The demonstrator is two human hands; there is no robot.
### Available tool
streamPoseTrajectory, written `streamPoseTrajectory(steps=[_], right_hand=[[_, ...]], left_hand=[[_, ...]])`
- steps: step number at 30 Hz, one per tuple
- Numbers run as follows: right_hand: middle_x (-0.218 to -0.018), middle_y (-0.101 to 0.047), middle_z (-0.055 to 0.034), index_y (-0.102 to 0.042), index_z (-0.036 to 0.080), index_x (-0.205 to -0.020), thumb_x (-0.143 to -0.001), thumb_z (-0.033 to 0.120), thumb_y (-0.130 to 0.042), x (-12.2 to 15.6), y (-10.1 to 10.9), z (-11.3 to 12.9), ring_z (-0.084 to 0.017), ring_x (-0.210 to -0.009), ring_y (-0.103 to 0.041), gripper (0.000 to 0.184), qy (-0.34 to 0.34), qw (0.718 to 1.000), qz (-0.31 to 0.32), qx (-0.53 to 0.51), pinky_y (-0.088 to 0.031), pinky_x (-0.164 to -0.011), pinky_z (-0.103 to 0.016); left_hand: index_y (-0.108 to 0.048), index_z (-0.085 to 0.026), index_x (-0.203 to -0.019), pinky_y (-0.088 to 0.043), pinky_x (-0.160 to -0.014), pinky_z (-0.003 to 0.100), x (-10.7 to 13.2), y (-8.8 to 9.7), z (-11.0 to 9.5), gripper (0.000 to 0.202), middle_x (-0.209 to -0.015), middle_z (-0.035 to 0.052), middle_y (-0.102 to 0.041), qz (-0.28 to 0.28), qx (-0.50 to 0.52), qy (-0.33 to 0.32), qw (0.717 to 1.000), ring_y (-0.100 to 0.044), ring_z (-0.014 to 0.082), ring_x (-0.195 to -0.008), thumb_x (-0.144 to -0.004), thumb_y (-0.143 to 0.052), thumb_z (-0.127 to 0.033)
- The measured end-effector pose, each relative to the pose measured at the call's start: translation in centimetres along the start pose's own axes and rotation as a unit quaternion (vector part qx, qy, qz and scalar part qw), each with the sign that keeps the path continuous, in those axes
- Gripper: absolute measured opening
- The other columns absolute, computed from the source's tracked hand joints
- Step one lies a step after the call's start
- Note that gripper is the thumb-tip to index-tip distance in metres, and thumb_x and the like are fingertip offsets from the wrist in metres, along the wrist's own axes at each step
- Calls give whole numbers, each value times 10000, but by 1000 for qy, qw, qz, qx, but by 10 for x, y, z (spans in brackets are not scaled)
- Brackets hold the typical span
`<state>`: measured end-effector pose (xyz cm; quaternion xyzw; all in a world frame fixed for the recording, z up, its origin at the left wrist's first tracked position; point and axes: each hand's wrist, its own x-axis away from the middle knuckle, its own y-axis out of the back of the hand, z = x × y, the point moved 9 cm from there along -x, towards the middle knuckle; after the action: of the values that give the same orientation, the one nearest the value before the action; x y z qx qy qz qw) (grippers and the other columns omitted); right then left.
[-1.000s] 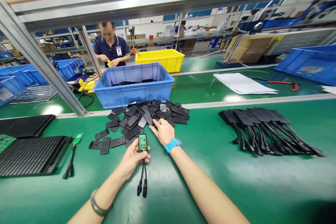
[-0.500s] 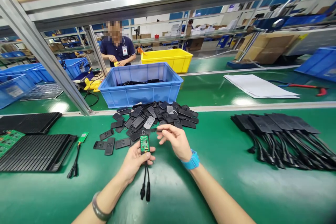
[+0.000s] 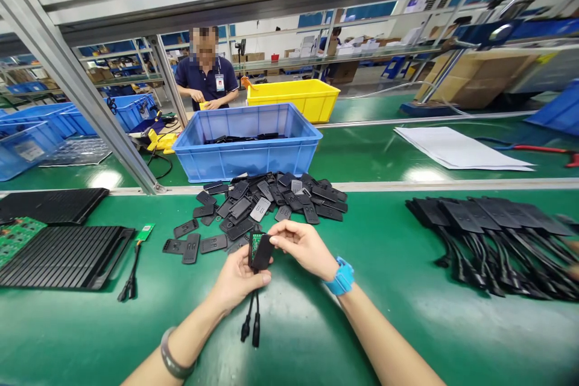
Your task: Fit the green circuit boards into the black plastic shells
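My left hand (image 3: 235,282) grips a small black case holding a green circuit board (image 3: 256,242). Two black cables (image 3: 257,319) with connectors hang below it. My right hand (image 3: 305,248) pinches a black plastic cover (image 3: 263,253) by its upper right edge. The cover lies tilted over the board, hiding its right side; whether it touches the case all round I cannot tell. Just beyond my hands is a heap of loose black plastic covers (image 3: 259,209).
Behind the heap stands a blue bin (image 3: 246,160). At left are a ribbed black tray (image 3: 58,259) and a cabled circuit board (image 3: 145,232). Several black cased units with cables (image 3: 493,217) lie at right, near paper sheets (image 3: 456,148). A co-worker (image 3: 208,78) is across the bench.
My right hand has brought the black cover onto the board, which was uncovered before. My left hand keeps its hold on the case. The view has shifted slightly.
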<state>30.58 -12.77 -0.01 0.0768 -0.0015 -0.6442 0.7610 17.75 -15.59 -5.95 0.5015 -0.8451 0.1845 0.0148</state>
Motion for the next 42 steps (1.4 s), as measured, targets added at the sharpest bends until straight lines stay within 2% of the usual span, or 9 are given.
streamPoseTrajectory(steps=[3,8,18,26,31,34,37,39,42], right_hand=[[-785,-602,-24,-682,173,-813,-757,399,-702,-1,1,0,-128,-623,-557,233,19,999,-20,18,-468,-569,-268],[-758,-569,9,-621,175,-965,-747,463,-708,-1,-11,-16,-100,-588,-527,371,-37,998,-2,-52,-432,-514,-222],[-635,-589,32,-673,151,-1001,-731,508,-706,3,-30,-35,-72,-494,-474,449,-125,977,50,-165,-378,-485,-204],[-573,-498,46,-603,149,-717,-769,532,-653,1,-32,-39,-82,-515,-423,389,-94,990,27,-101,-332,-488,-204],[-839,-603,-42,-613,159,-1076,-861,460,-540,8,-34,-22,-172,-704,-544,376,-10,994,-48,99,-466,-637,-300],[-1062,-579,-113,-445,165,-1352,-803,392,-626,16,-44,2,-269,-967,-522,621,81,945,-60,310,-463,-854,-416],[-1094,-563,-137,-352,129,-1414,-859,293,-529,13,-31,9,-275,-1013,-520,606,73,905,-67,414,-459,-893,-407],[-1116,-546,-165,-349,90,-1409,-874,229,-470,8,6,10,-266,-987,-549,565,20,874,-126,469,-476,-862,-379],[-1080,-554,-201,-429,74,-1346,-852,171,-476,14,84,6,-283,-928,-580,506,-111,773,-249,573,-496,-760,-378]], left_hand=[[-572,-124,-1176,-482,-748,247,-1,-1,0,620,-1031,127,-691,-3,-37,-11,999,-636,190,-919,-626,-823,-263],[-565,-116,-1171,-465,-529,214,-1,-1,1,545,-941,109,-681,-21,-92,-11,996,-603,131,-657,-701,-747,-323],[-486,-170,-1304,-526,-617,251,1,-4,-3,565,-1021,108,-635,-13,-101,-47,994,-662,183,-798,-782,-667,-287],[-440,-139,-1329,-545,-601,273,2,-2,2,600,-891,100,-665,-31,-111,-38,993,-681,194,-745,-797,-649,-321],[-395,-158,-1384,-559,-699,304,0,2,-2,728,-1061,141,-659,-54,-51,-65,995,-683,214,-841,-762,-704,-376],[-261,-232,-1466,-498,-923,340,0,3,-2,926,-1266,146,-582,-45,6,-75,996,-625,232,-1066,-704,-774,-347],[-105,-277,-1502,-473,-953,385,1,-3,4,1076,-1355,173,-518,10,28,-46,998,-581,265,-1150,-683,-799,-333],[-122,-293,-1499,-481,-928,389,2,-3,5,1030,-1408,185,-463,23,20,-39,999,-570,278,-1164,-707,-778,-346],[-247,-300,-1465,-500,-887,376,2,3,1,887,-1431,174,-435,4,-19,-49,999,-591,270,-1122,-735,-746,-370]])
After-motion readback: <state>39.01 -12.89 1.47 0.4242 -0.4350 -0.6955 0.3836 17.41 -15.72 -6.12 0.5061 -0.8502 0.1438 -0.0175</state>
